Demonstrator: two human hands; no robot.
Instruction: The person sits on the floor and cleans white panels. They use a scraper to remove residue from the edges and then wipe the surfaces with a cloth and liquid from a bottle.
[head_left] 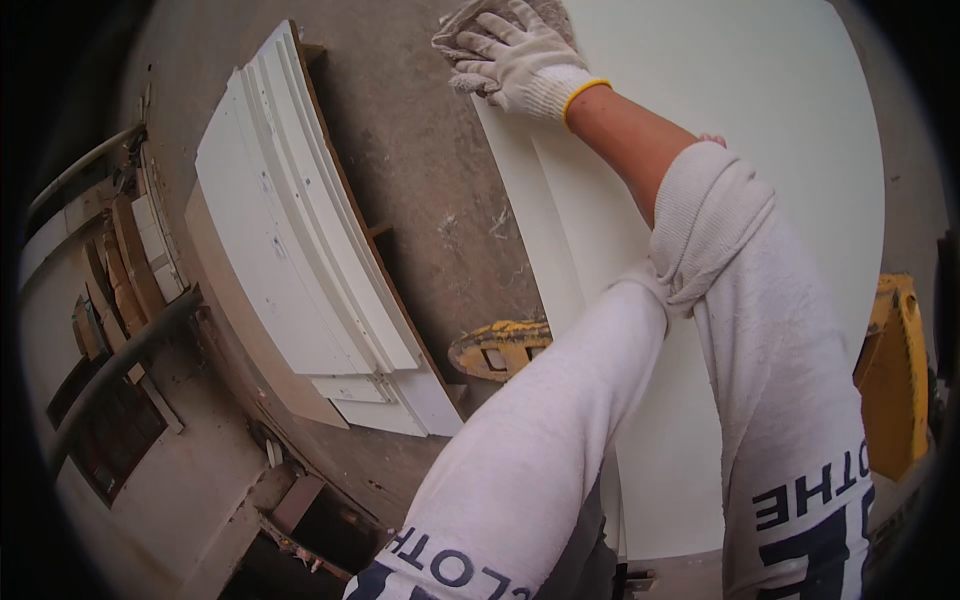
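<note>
In the head view, the right hand (pixel 510 55), in a white knit glove with a yellow cuff, lies flat at the far corner of a large white panel (pixel 760 150), fingers curled over the top edge beside a grey rag (pixel 462 22) bunched under the fingertips; the grip looks like one meant to steady or pull the sheet by its edge rather than lift it. The bare forearm runs back from that hand to a rolled white sleeve (pixel 715 225). The left hand is not visible: its long white sleeve (pixel 560 420) crosses beneath the right elbow and ends there, hidden, so whether it is spread or closed cannot be told. The panel sits directly under both arms, apparently on a second white sheet whose edge shows just left of the forearm, and seems to rest on a yellow pallet truck (pixel 500 345), with another yellow part well off to the right. Left of the hand, across bare concrete floor (pixel 420 170), a stack of white boards (pixel 300 250) leans edge to edge, probably to keep the faces clean and easy to pick from.
</note>
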